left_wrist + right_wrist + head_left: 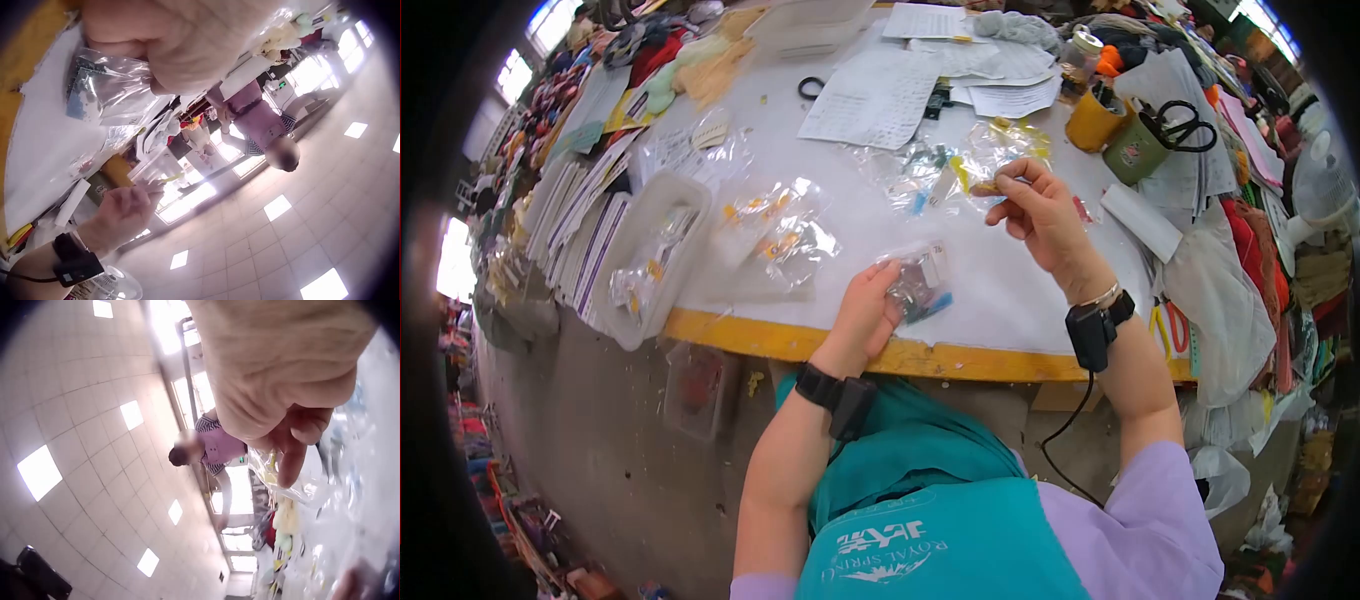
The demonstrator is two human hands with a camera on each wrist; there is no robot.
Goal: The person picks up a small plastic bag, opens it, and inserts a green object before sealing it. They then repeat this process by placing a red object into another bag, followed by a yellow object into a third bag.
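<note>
On the white table (1000, 290) with a yellow front edge, my left hand (888, 292) grips a small clear plastic bag (920, 280) with blue and dark pieces inside. In the left wrist view the same bag (106, 84) lies under my curled fingers. Farther back, my right hand (1006, 190) pinches a small tan piece (986, 187) at the edge of a clear bag holding yellow bits (1000, 140). The right wrist view shows my right fingers (292, 459) curled over crinkled clear plastic (356, 506); the piece itself is hidden there.
More clear bags (775, 235) lie mid-table, with a clear plastic tray (650, 255) at the left edge. Printed papers (875, 95), black scissors (810, 88), a yellow cup (1095, 118) and a green cup (1138, 150) with scissors stand behind. Another person (262, 119) stands far off by windows.
</note>
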